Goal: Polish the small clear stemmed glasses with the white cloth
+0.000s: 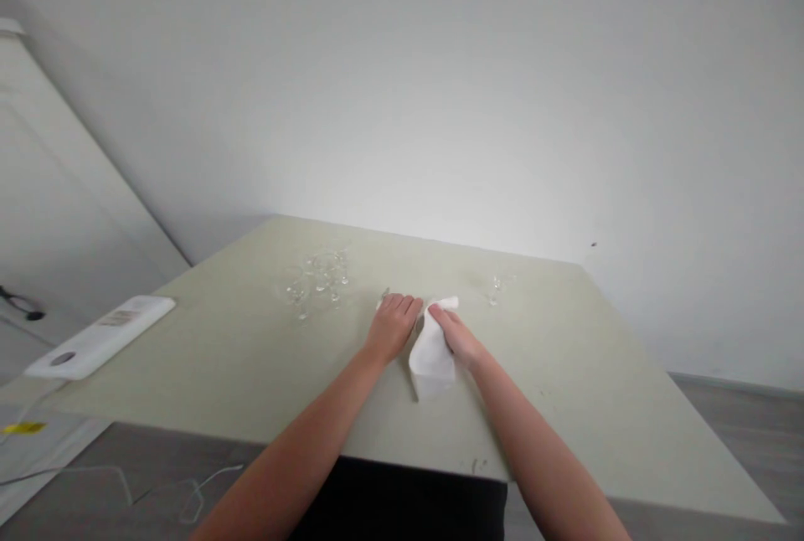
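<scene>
My right hand [457,337] is closed on a white cloth [433,357], thumb on top, the lower part hanging down over the table's middle. Just left of it, my left hand [393,325] has its fingers curled together, back of the hand up. A small bit of something shows past its knuckles, but what it holds is hidden. Several small clear stemmed glasses [322,277] stand in a cluster to the left of my hands. A single clear glass [494,290] stands apart on the right.
The pale table [584,407] reaches back to a white wall [427,105]. On its left edge lies a long white box [104,338] with a cable. More cables [157,486] trail on the grey floor at lower left. A white door-like panel [69,214] stands at far left.
</scene>
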`<action>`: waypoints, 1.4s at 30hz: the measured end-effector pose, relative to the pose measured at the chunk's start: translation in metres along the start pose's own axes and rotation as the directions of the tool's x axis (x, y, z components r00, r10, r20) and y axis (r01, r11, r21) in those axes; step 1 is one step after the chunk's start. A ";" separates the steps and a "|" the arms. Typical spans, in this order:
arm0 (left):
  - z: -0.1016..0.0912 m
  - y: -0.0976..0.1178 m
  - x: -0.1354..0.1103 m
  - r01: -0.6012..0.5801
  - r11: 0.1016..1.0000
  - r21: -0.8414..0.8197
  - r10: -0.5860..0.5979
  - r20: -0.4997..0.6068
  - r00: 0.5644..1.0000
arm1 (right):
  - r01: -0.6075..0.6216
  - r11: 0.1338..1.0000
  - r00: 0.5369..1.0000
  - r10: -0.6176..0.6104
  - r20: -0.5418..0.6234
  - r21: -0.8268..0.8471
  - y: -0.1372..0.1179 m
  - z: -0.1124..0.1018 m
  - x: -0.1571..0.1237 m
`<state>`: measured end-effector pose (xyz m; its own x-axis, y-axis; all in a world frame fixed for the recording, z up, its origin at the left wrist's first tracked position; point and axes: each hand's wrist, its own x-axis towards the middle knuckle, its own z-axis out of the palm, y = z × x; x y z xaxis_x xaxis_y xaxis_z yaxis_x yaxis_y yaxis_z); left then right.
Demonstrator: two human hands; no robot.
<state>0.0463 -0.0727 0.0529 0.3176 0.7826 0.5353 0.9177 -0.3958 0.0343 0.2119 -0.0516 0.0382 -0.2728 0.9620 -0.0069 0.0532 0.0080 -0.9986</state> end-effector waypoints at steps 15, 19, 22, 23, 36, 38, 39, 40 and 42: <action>0.004 -0.003 0.000 -0.010 1.000 0.020 0.009 0.071 0.997 | -0.060 0.998 0.995 0.060 0.078 -0.007 0.005 0.005 -0.003; 0.004 -0.006 0.002 0.086 0.995 0.050 -0.094 0.186 0.978 | 0.308 0.891 0.952 -0.289 0.107 -0.334 0.005 0.005 -0.004; 0.006 -0.005 0.003 0.110 0.992 0.064 -0.122 0.234 0.965 | 0.364 0.866 0.930 -0.357 0.087 -0.342 0.006 0.008 0.001; 0.006 -0.005 0.003 0.098 0.993 0.069 -0.110 0.215 0.970 | 0.295 0.912 0.955 -0.288 0.068 -0.285 0.006 0.008 0.002; 0.010 -0.004 0.004 0.116 0.991 0.071 -0.127 0.176 0.976 | 0.367 0.804 0.927 -0.357 0.113 -0.469 -0.004 0.004 -0.004; 0.009 -0.002 0.004 0.044 0.997 0.064 -0.048 0.076 0.996 | 0.131 0.962 0.991 -0.128 0.027 -0.242 -0.001 0.007 0.000; 0.008 -0.001 0.004 0.006 0.998 0.067 -0.009 0.044 0.999 | 0.007 0.995 0.999 -0.003 0.042 -0.102 0.000 0.007 0.001; 0.007 -0.001 0.003 -0.023 0.997 0.074 0.021 0.036 0.999 | -0.089 0.996 0.992 0.088 0.085 0.013 0.002 0.006 0.002; 0.006 -0.001 0.003 -0.048 0.995 0.089 0.042 0.072 0.997 | -0.153 0.984 0.978 0.137 0.156 0.091 0.003 0.004 0.002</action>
<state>0.0476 -0.0672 0.0488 0.3721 0.7980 0.4741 0.9189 -0.3890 -0.0666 0.2082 -0.0508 0.0348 -0.4092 0.8997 -0.1521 0.0070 -0.1636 -0.9865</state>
